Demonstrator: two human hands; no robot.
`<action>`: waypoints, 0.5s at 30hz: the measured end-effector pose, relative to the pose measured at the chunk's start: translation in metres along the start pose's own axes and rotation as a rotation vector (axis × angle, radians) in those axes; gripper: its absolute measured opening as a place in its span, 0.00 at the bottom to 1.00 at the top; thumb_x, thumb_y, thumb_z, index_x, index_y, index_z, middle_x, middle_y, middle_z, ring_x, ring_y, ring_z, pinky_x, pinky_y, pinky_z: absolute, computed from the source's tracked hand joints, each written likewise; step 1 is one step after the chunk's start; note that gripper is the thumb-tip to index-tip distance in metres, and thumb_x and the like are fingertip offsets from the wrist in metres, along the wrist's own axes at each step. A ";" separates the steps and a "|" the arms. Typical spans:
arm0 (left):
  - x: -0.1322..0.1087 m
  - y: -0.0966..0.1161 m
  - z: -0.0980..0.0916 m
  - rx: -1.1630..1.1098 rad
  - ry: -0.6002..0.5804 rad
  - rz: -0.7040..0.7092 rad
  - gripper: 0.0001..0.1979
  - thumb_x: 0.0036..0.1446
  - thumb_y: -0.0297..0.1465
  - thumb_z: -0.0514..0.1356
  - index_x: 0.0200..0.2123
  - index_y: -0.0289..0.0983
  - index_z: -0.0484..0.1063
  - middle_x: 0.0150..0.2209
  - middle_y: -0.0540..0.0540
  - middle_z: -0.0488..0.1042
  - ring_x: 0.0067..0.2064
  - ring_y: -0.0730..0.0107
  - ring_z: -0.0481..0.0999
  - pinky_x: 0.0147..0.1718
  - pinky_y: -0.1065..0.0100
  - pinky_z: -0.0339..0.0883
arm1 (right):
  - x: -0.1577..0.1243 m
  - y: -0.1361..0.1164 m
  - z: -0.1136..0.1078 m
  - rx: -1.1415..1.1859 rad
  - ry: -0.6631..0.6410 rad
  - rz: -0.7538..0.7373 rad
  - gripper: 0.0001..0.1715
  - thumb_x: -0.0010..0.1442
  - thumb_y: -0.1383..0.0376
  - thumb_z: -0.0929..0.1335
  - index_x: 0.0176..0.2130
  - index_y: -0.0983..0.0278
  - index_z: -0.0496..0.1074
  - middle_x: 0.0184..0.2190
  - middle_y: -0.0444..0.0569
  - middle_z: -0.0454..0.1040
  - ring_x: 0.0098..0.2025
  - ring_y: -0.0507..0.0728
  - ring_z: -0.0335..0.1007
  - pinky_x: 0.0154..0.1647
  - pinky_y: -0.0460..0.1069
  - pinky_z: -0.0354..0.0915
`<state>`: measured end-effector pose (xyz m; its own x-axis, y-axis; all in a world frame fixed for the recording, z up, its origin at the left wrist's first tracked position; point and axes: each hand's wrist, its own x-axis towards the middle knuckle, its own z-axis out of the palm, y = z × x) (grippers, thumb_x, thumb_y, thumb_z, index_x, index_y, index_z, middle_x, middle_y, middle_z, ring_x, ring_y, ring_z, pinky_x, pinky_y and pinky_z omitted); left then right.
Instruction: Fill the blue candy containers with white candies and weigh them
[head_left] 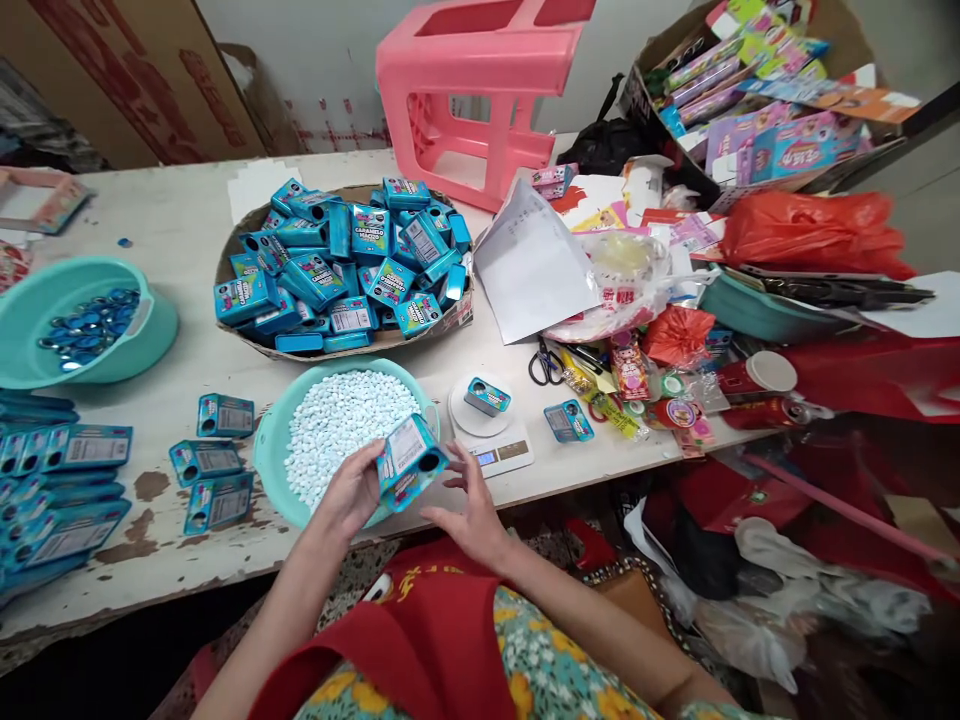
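My left hand (pixel 354 492) grips a small blue candy box (pixel 409 462) by its side, tilted so that a dark round hole shows at one end. Close by its right edge is my right hand (pixel 474 510), fingers spread and apart from the box as far as I can see. Beneath the box stands a turquoise basin (pixel 271 470) full of small pale-blue candies (pixel 345 420). To the right, another blue box (pixel 487 395) lies on a white kitchen scale (pixel 510 450). A flat blue box (pixel 568 421) rests on the table beside the scale.
A cardboard tray (pixel 450 325) heaped with blue boxes sits behind the basin. At left are a turquoise tub (pixel 154 320) with shiny caps and rows of boxes (pixel 82 448). A pink stool (pixel 480 60), scissors (pixel 546 362), a paper cup (pixel 765 372) and clutter occupy the back and right.
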<state>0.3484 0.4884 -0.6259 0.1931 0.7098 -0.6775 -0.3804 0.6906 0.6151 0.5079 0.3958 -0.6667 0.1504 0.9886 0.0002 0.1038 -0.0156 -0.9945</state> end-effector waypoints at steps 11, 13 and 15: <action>0.016 0.023 -0.016 1.114 0.162 0.366 0.19 0.53 0.47 0.58 0.37 0.37 0.74 0.38 0.45 0.75 0.33 0.65 0.71 0.28 0.69 0.63 | 0.000 -0.005 -0.027 -0.051 -0.050 -0.094 0.23 0.48 0.62 0.75 0.43 0.59 0.68 0.41 0.48 0.74 0.44 0.58 0.71 0.45 0.52 0.67; 0.026 0.034 -0.015 1.270 0.237 0.487 0.18 0.55 0.46 0.55 0.39 0.39 0.73 0.40 0.45 0.75 0.37 0.63 0.72 0.34 0.67 0.64 | -0.010 0.002 -0.038 -0.065 0.074 0.037 0.23 0.48 0.59 0.75 0.42 0.61 0.68 0.40 0.48 0.74 0.42 0.57 0.71 0.44 0.51 0.67; 0.038 0.039 -0.012 1.367 0.225 0.556 0.19 0.56 0.45 0.54 0.41 0.39 0.73 0.40 0.46 0.75 0.38 0.63 0.72 0.37 0.66 0.63 | -0.020 0.015 -0.057 -0.122 0.273 0.142 0.24 0.49 0.56 0.74 0.43 0.62 0.68 0.39 0.49 0.74 0.40 0.57 0.71 0.44 0.51 0.66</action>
<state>0.3299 0.5407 -0.6329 0.1232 0.9713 -0.2036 0.7878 0.0290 0.6152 0.5622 0.3669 -0.6759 0.4280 0.8989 -0.0934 0.1771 -0.1847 -0.9667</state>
